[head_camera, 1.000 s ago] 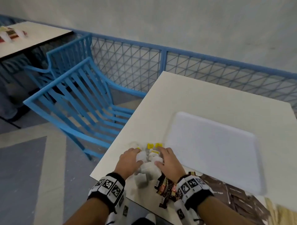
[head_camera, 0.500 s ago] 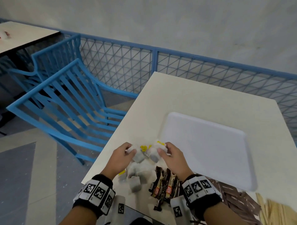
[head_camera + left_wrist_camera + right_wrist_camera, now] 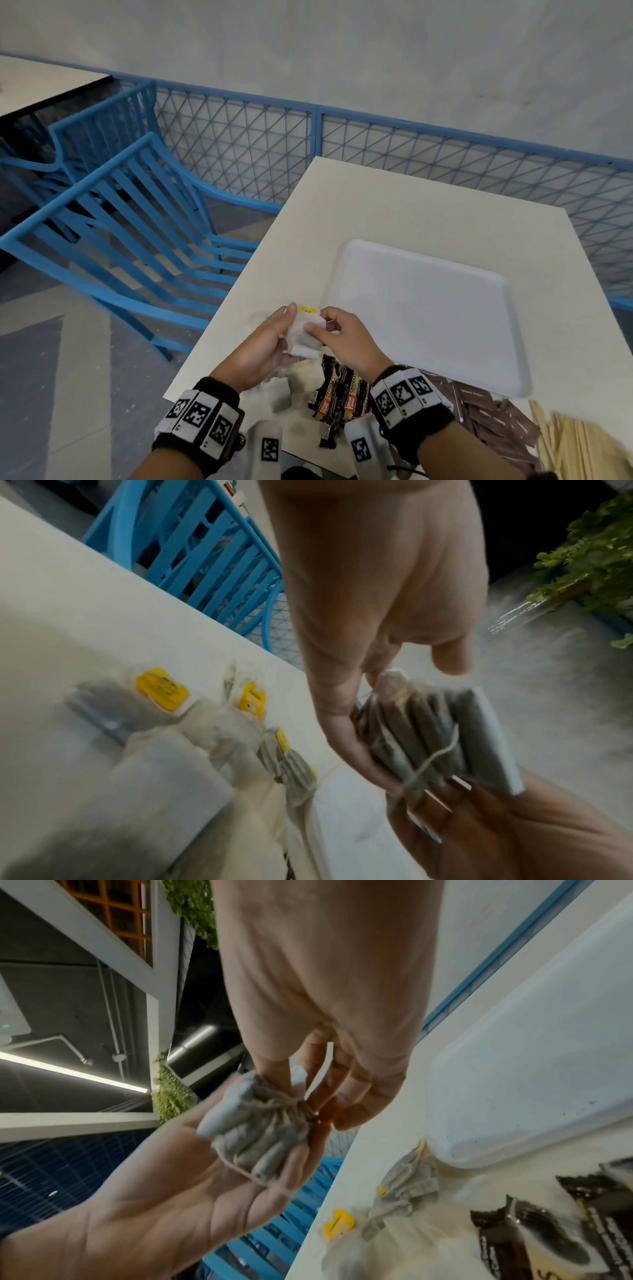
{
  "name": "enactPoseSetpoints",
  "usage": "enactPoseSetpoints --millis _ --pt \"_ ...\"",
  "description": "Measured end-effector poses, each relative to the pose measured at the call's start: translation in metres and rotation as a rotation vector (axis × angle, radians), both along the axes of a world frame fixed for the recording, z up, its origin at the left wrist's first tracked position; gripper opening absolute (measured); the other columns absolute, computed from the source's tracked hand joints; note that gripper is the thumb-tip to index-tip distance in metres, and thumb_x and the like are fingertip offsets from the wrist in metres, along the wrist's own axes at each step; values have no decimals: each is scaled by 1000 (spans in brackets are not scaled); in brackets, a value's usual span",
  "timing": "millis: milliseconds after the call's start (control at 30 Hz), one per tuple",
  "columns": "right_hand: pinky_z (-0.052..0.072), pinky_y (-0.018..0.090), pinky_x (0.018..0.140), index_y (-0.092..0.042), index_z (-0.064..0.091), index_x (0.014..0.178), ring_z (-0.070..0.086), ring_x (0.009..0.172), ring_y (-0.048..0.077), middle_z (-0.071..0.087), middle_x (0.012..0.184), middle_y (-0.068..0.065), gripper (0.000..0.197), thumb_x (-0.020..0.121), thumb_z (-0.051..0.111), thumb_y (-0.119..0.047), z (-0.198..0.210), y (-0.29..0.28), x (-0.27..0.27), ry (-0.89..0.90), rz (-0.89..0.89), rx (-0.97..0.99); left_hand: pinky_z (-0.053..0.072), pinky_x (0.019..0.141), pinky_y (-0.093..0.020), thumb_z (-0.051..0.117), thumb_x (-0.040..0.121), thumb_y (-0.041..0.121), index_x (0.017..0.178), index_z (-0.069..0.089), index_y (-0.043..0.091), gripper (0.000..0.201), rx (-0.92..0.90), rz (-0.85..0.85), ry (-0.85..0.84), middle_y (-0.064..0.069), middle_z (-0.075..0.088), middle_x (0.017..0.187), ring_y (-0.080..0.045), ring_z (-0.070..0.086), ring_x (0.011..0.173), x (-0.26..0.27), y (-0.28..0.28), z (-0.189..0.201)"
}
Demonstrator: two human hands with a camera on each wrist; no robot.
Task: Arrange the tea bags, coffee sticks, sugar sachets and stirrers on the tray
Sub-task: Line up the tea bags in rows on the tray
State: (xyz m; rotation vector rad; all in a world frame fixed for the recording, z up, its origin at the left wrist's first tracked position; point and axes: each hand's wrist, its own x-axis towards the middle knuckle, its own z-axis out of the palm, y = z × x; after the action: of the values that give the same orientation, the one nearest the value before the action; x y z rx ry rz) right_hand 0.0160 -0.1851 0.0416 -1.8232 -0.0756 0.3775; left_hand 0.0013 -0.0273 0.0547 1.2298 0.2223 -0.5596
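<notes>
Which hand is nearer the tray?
Right. The right hand pinches the tea bags beside the tray edge; the left hand cups them farther away.

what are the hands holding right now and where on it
A bunch of tea bags, held off the table: the left hand cradles its underside, the right hand pinches its top edge.

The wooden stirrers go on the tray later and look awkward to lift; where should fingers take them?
Probably across the middle of the wooden stirrers, coming from above. They lie flat as a loose fan of thin sticks beside the sugar sachets, so pinching the sides should gather several at once.
</notes>
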Motion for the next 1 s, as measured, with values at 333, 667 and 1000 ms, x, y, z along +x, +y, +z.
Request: enactPoseSetpoints --millis 333,667,1000 --pt "39 7 67 -17 59 100 51 72 1 59 90 -1 14 90 59 -26 -15 5 2 -69 95 -167 53 67 -32 54 90 5 109 57 10 20 161 238 11 -12 65 97 -20 64 80 -17 40 -16" --pt "31 34 100 -17 53 120 35 119 24 41 126 5 37 86 57 -32 -52 12 -9 -202 409 -842 54 75 -36 55 89 4 109 61 6 21 299 277 61 -18 69 103 -28 66 90 -48 66 -33" --pt "39 8 60 -21 55 85 46 61 3 52 72 -7 7 87 61 -20 -18 -3 -4 -121 168 -236 56 72 -33 55 90 4 109 60 9 20 273 306 34 -14 69 103 -26 65 90 -45 60 -35"
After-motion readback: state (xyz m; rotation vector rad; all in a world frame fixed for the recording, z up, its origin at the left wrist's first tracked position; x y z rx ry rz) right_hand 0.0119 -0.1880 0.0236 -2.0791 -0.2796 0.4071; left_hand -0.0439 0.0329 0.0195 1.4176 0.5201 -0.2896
